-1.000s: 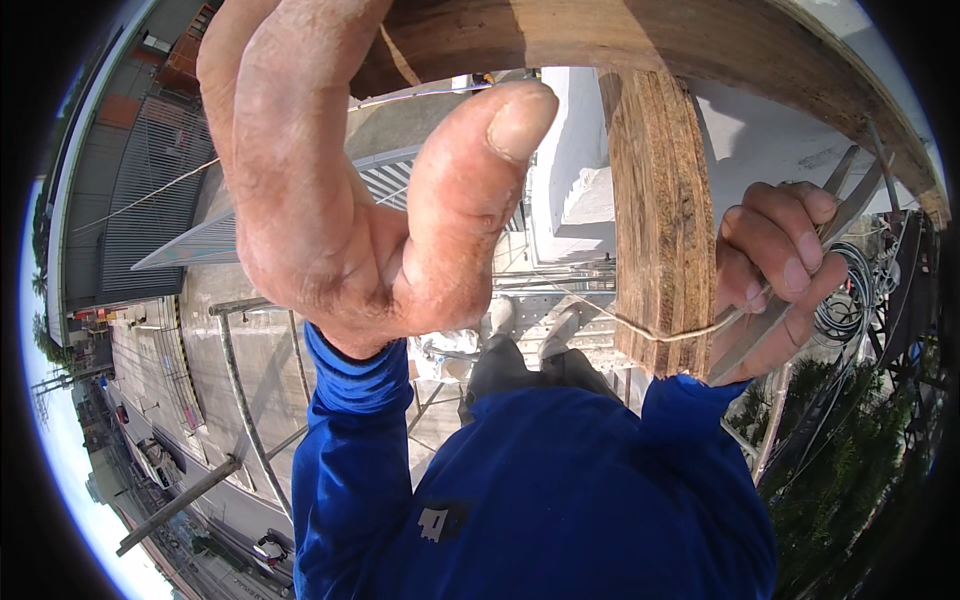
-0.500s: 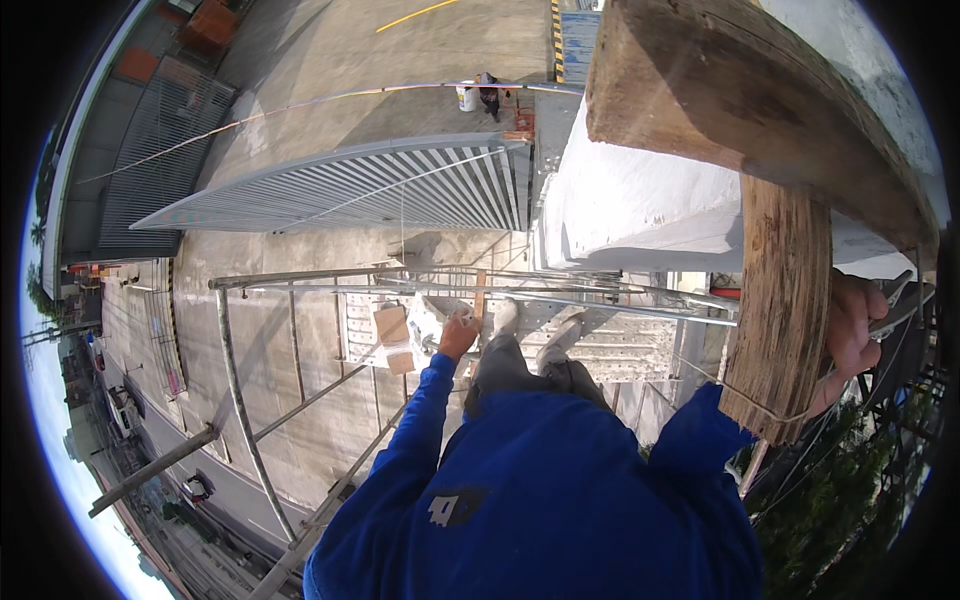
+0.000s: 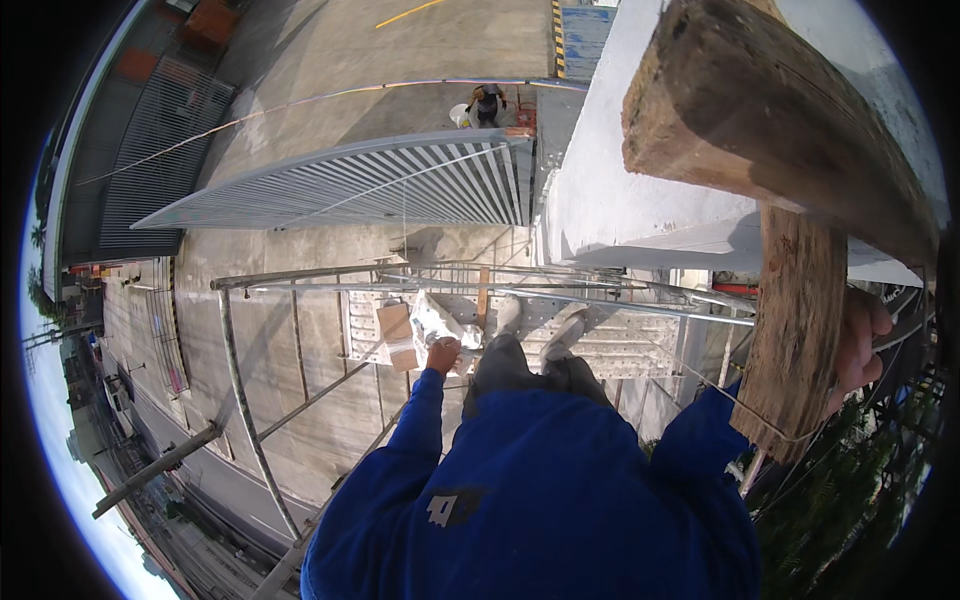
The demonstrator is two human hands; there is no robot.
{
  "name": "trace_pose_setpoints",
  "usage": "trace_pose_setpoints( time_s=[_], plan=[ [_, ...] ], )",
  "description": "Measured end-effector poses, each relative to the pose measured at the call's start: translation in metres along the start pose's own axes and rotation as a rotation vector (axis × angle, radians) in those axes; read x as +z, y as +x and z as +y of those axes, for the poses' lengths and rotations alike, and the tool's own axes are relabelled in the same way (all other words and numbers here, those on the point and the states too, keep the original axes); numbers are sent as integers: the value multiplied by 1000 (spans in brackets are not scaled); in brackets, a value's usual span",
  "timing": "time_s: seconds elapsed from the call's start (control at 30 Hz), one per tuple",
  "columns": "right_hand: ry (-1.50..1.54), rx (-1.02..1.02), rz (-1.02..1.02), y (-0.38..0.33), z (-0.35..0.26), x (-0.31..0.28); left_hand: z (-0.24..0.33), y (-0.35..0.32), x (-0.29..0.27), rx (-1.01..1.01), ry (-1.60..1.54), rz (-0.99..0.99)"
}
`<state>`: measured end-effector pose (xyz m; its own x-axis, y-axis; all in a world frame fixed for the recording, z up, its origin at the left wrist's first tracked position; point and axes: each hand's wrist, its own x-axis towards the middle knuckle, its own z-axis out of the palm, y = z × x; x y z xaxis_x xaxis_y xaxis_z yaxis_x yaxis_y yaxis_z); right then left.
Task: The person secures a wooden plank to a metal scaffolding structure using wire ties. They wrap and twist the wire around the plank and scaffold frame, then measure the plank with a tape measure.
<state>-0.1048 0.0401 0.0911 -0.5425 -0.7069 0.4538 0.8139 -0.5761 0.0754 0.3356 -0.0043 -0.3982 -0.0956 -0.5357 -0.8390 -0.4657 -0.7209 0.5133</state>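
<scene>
My left hand (image 3: 443, 355) hangs low beside my leg, at the edge of a crumpled white bag (image 3: 432, 318) and a small cardboard box (image 3: 394, 328) on the scaffold platform (image 3: 620, 345). It is too small in view to tell whether it grips anything. My right hand (image 3: 862, 340) is raised at the right, fingers curled round the edge of an upright wooden board (image 3: 798, 330) that hides most of it. That board hangs under a thick, weathered horizontal beam (image 3: 750, 110). A thin wire (image 3: 735, 398) runs across the board's lower end.
I stand high on a metal tube scaffold (image 3: 235, 370) over a concrete yard. Beside me is a white wall (image 3: 600, 190), below it a slatted metal gate (image 3: 400, 180). A person (image 3: 487, 102) stands far down near the gate. Tree tops (image 3: 850, 490) lie to the right.
My left hand dropped from close in front of the camera, where it gripped the beam, down to the bag on the platform. The right hand stays on the board.
</scene>
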Motion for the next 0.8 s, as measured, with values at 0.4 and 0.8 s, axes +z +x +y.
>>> trace_pose_setpoints(
  time_s=[0.4, 0.8],
  plan=[
    [-141, 177, -94, -3, -11, -6, 201, -47, 101, 679, 624, -227],
    [-238, 196, -102, -2, -13, -7, 287, -78, 200, 874, 765, -589]
  ],
)
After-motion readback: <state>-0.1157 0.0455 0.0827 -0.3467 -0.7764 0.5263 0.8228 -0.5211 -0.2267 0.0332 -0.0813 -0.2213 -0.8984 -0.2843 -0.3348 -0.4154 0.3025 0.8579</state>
